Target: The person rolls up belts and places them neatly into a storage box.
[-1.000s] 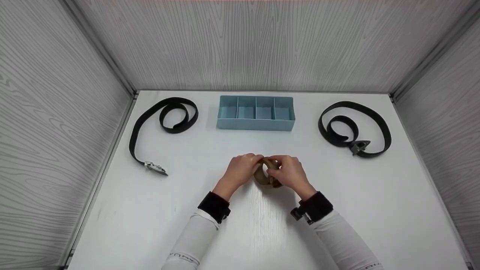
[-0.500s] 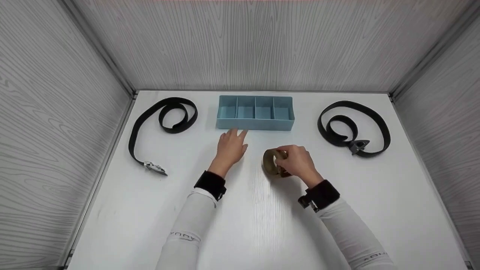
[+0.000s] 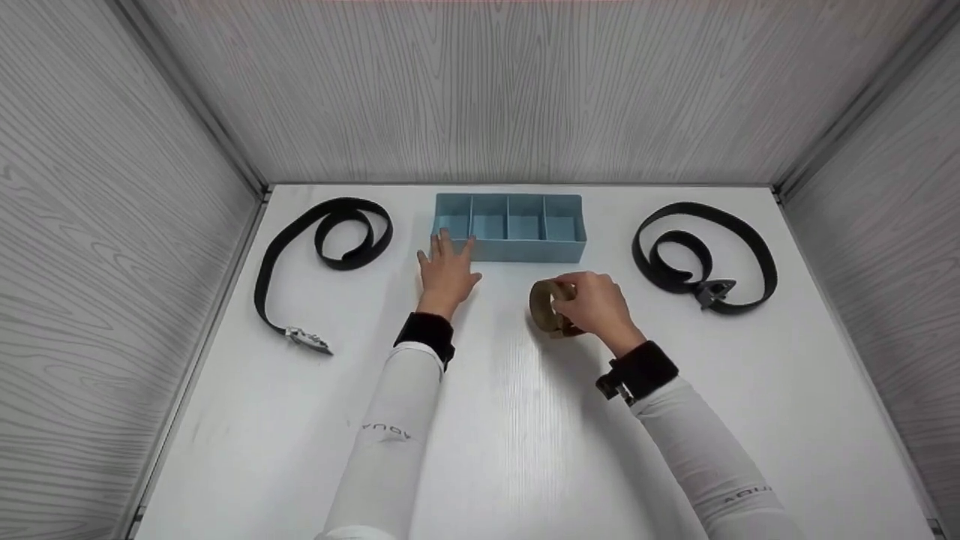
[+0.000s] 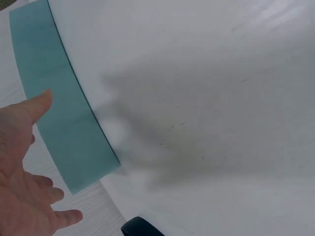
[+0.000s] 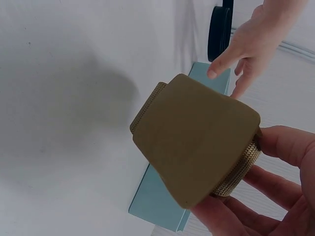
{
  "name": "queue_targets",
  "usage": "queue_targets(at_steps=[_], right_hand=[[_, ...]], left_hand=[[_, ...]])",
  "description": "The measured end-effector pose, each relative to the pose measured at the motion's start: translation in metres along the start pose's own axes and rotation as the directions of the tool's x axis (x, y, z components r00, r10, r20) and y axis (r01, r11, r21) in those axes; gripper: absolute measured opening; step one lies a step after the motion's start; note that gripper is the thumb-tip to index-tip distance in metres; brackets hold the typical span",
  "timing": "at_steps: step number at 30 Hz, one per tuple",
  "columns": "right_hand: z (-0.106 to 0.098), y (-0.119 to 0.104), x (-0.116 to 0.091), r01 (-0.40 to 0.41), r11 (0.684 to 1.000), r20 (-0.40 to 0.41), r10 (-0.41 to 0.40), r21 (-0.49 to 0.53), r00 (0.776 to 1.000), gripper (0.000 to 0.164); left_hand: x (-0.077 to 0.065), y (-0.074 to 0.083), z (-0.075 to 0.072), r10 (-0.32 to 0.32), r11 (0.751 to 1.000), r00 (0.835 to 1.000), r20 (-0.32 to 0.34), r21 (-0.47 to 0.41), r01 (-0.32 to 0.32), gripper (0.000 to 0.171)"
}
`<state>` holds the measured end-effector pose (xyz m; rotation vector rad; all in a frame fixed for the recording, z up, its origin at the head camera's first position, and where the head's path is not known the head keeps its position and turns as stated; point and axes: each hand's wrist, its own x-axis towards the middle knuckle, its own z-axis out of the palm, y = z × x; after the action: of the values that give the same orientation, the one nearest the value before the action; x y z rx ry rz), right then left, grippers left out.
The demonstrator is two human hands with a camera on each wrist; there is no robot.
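Observation:
My right hand (image 3: 600,307) grips a rolled-up khaki webbing belt (image 3: 546,309) by its right side, over the middle of the table. In the right wrist view the belt's flat tan buckle (image 5: 197,137) faces the camera, with woven edges of the strap showing behind it. The thumb and fingers hold the roll from the side. My left hand (image 3: 446,279) has its fingers spread, the fingertips right at the front rim of a blue four-compartment box (image 3: 525,251), at its left end. Nothing is held in that hand.
A black belt (image 3: 298,225) with a silver buckle (image 3: 307,341) lies partly coiled at the left. Another black belt (image 3: 766,266) with a dark buckle (image 3: 714,293) lies coiled at the right. Wood-grain panels surround the white table (image 3: 480,465) on three sides.
My left hand has let go of the khaki belt and moved forward to the box with its fingers spreading. The right hand has carried the belt forward and slightly right.

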<state>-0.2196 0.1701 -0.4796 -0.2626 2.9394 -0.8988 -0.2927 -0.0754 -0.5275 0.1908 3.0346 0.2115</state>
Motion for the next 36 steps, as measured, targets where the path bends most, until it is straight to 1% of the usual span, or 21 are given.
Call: queue_targets(at_steps=[5, 11, 13, 16, 21, 24, 28, 30, 33, 36], right_hand=[[0.002, 0.0, 0.002, -0.007, 1.0, 0.004, 0.007, 0.007, 1.0, 0.033], [-0.003, 0.003, 0.006, -0.039, 0.999, 0.001, 0.039, -0.007, 0.999, 0.034], [-0.008, 0.004, 0.008, -0.049, 0.999, -0.017, 0.049, -0.009, 0.999, 0.035], [-0.017, 0.005, 0.012, -0.053, 0.999, -0.055, 0.052, -0.012, 0.997, 0.037], [-0.035, 0.006, 0.023, -0.064, 0.998, -0.144, 0.061, -0.019, 0.988, 0.039], [-0.044, 0.007, 0.032, -0.081, 0.996, -0.215, 0.074, -0.023, 0.974, 0.039], [-0.047, 0.011, 0.046, -0.1, 0.995, -0.328, 0.087, -0.022, 0.941, 0.039], [-0.044, 0.016, 0.053, -0.101, 0.995, -0.379, 0.086, -0.02, 0.921, 0.039], [-0.035, 0.026, 0.061, -0.099, 0.995, -0.439, 0.075, -0.032, 0.895, 0.038], [-0.022, 0.036, 0.066, -0.098, 0.994, -0.472, 0.066, -0.043, 0.879, 0.037]], left_hand=[[0.001, -0.002, 0.003, -0.023, 0.999, 0.999, 0.025, -0.047, 0.025, 0.074], [-0.002, -0.002, 0.002, -0.03, 0.991, 0.999, 0.016, -0.133, 0.032, 0.071], [-0.004, -0.001, 0.003, -0.029, 0.989, 0.999, 0.019, -0.146, 0.032, 0.071], [-0.008, 0.001, 0.006, -0.028, 0.989, 0.999, 0.024, -0.142, 0.031, 0.071], [-0.017, 0.008, 0.011, -0.015, 0.992, 1.0, 0.027, -0.125, 0.018, 0.072], [-0.025, 0.013, 0.014, -0.002, 0.992, 1.0, 0.025, -0.126, 0.005, 0.073], [-0.034, 0.02, 0.017, 0.023, 0.994, 1.0, 0.0, -0.107, -0.023, 0.073], [-0.037, 0.023, 0.018, 0.034, 0.995, 0.999, -0.016, -0.094, -0.035, 0.074], [-0.042, 0.027, 0.02, 0.042, 0.995, 0.999, -0.022, -0.087, -0.043, 0.074], [-0.045, 0.029, 0.021, 0.046, 0.996, 0.999, -0.016, -0.082, -0.047, 0.073]])
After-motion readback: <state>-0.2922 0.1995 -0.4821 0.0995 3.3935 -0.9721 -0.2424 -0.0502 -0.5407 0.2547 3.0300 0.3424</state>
